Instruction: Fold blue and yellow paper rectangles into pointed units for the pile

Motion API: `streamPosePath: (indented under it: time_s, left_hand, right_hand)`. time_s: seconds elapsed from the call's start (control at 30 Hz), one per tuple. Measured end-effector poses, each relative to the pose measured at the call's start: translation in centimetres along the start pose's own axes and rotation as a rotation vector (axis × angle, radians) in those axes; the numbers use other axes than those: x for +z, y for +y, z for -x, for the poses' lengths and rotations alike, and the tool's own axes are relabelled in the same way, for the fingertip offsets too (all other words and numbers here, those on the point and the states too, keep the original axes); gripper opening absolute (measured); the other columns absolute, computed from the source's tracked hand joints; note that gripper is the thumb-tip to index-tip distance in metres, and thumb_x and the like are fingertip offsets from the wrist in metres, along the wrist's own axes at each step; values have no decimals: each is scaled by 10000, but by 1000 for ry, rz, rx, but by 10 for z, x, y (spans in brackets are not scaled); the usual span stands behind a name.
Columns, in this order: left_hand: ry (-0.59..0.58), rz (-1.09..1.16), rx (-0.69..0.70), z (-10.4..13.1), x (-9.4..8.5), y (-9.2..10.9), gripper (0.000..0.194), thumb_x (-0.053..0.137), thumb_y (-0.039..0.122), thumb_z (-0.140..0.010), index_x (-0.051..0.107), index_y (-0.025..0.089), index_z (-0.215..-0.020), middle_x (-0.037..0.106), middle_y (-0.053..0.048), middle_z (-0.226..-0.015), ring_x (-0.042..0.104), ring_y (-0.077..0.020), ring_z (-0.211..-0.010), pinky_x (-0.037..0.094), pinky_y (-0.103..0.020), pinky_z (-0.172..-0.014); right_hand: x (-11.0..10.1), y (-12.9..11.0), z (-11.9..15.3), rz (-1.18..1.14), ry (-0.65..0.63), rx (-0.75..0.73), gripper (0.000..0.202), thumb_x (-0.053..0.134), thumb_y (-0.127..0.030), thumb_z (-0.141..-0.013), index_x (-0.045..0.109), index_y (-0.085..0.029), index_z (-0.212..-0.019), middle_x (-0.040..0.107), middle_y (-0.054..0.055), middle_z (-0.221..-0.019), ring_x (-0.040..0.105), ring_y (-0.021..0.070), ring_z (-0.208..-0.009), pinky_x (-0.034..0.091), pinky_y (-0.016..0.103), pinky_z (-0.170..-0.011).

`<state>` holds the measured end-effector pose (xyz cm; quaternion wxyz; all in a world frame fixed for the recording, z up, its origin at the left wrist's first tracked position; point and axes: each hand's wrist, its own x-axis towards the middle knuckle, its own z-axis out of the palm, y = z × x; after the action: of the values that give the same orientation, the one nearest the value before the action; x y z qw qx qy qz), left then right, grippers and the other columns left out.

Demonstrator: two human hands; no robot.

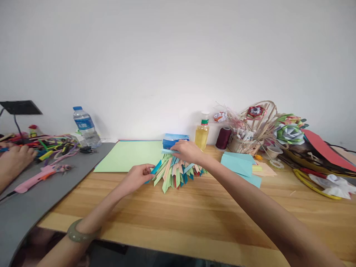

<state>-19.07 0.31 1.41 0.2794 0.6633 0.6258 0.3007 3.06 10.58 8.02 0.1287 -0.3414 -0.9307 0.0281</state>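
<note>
My left hand point(139, 177) has its thumb and fingers pinched on a blue folded paper piece point(157, 167), at the left side of a pile. The pile of folded paper pieces point(166, 181) is green, peach, blue and red, with pointed ends toward me. My right hand point(187, 151) reaches over the back of the pile, its fingertips closed on a light blue folded paper piece point(166, 151). The right wrist and forearm hide part of the pile's right side. A blue and white packet point(170, 139) stands just behind my right fingers.
Light green sheets point(128, 155) lie left of the pile; blue paper point(236, 163) lies right. Behind stand a bottle of yellow liquid point(201, 136), a maroon thread spool point(223, 138) and a basket point(241, 144). At far left, another person's hand point(20, 157) is near a pink glue gun point(36, 179).
</note>
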Motion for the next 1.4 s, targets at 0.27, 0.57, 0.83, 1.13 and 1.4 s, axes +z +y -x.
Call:
streamPosePath:
  time_s: [0.27, 0.57, 0.83, 1.13, 1.4]
  left_hand:
    - [77, 204, -105, -29, -3, 39, 559, 641, 407, -657, 569, 106, -1122, 606, -32, -805, 543, -124, -553, 419, -240, -512]
    - [77, -243, 302, -89, 18, 60, 308, 433, 175, -822, 654, 166, -1038, 643, -62, -1090, 601, -207, -958, 471, -290, -816]
    - [-6, -370, 484, -108, 21, 38, 239, 483, 96, -743, 699, 186, -792, 683, -30, -840, 609, -174, -781, 456, -254, -735]
    - [-38, -379, 591, -80, -4, 27, 404, 356, 3, -684, 673, 214, -816, 624, 11, -1040, 586, -134, -906, 445, -238, -787]
    - [-143, -429, 415, 8, -10, 24, 306, 599, 276, -735, 517, 223, -1025, 517, -3, -1027, 496, -94, -632, 420, -229, -617]
  right_hand:
    - [-26, 28, 6, -251, 58, 457, 455, 515, -379, -838, 577, -61, -1158, 685, 65, -695, 632, 173, -662, 443, 228, -566]
    - [-11, 39, 17, -376, 4, 506, 293, 462, -349, -869, 647, -146, -971, 708, 41, -768, 637, 125, -556, 442, 198, -509]
    - [-12, 59, 53, -262, 38, 522, 255, 460, -320, -843, 688, -207, -857, 714, 3, -793, 655, 145, -637, 449, 228, -641]
    - [-1, 56, 77, -108, 148, 478, 271, 462, -284, -854, 641, -218, -1046, 691, 34, -997, 629, 205, -882, 436, 252, -663]
    - [18, -6, 113, 170, 107, -421, 345, 355, -260, -925, 520, -215, -1224, 609, 52, -902, 550, 131, -674, 376, 243, -556]
